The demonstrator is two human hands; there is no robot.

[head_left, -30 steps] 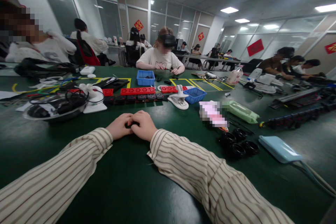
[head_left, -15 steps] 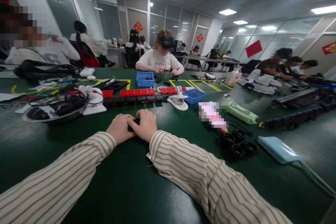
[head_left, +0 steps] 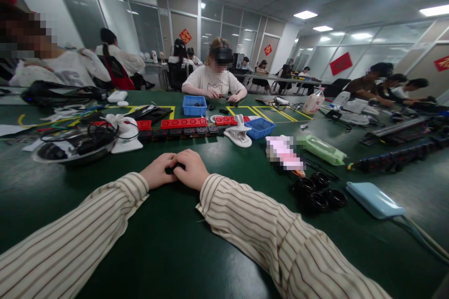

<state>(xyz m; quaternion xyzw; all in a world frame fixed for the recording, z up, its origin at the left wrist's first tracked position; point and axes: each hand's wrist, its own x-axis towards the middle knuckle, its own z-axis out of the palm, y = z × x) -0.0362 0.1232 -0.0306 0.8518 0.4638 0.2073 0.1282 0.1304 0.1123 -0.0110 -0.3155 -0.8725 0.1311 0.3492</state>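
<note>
My left hand [head_left: 156, 170] and my right hand [head_left: 192, 168] meet low over the green table, fingers curled around a small black object [head_left: 170, 169]. Only a little of this black piece shows between the thumbs and fingers, so its kind is hidden. Just beyond my hands runs a row of black socket blocks [head_left: 182, 133], with red socket blocks [head_left: 185, 122] behind it. A white clip stand [head_left: 238, 133] is to the right of that row. To the left, a clear round bowl [head_left: 75, 147] with black items inside stands beside a white clip-like piece [head_left: 124, 135].
On the right lie black rings [head_left: 317, 194], a light blue box with a cable [head_left: 373, 200] and a green packet [head_left: 322, 149]. Blue baskets [head_left: 260, 128] stand farther back. A person [head_left: 215, 77] sits across the table [head_left: 157, 247], handling small parts.
My left hand has shifted slightly left and its fingers sit lower. My right hand's fingers have curled more over the black object. The view has turned very slightly.
</note>
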